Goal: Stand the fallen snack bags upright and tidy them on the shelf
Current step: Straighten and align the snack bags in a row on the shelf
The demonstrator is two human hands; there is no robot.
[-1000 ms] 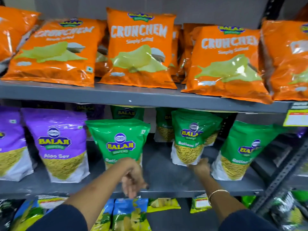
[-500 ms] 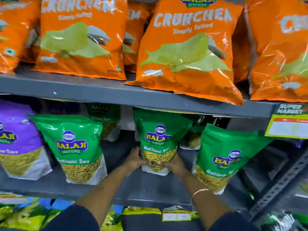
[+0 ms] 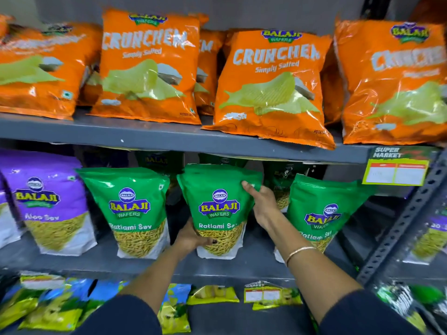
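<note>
**Ratlami Sev bag upright, both hands on it**

Ratlami Sev bag point(image 3: 219, 210), green, stands upright at the front of the middle shelf point(image 3: 145, 261), centre of frame. Base is down near the shelf front edge; actual contact with the shelf is hard to confirm behind the hand.

- Left hand point(image 3: 193, 238): clasped on the bag's lower left corner, thumb across the front over the clear window, other fingers hidden behind the pouch.
- Right hand point(image 3: 262, 204): clasped on the upper right edge, thumb on the front face near the top, fingers wrapped behind. Bangle point(image 3: 298, 253) on that wrist.

Neighbours, same shelf:
- second green bag point(image 3: 131, 213) just to the left, upright, small gap.
- third green bag point(image 3: 321, 216) to the right, leaning left, partly behind the right forearm.
- purple Aloo Sev bag point(image 3: 48, 204) further left, upright.
- More green pouches behind, in shadow, pose unclear.

Top shelf: orange Crunchem bags point(image 3: 271, 85) in a row, leaning back. Yellow price tag point(image 3: 396, 171) on the shelf edge at right.
</note>
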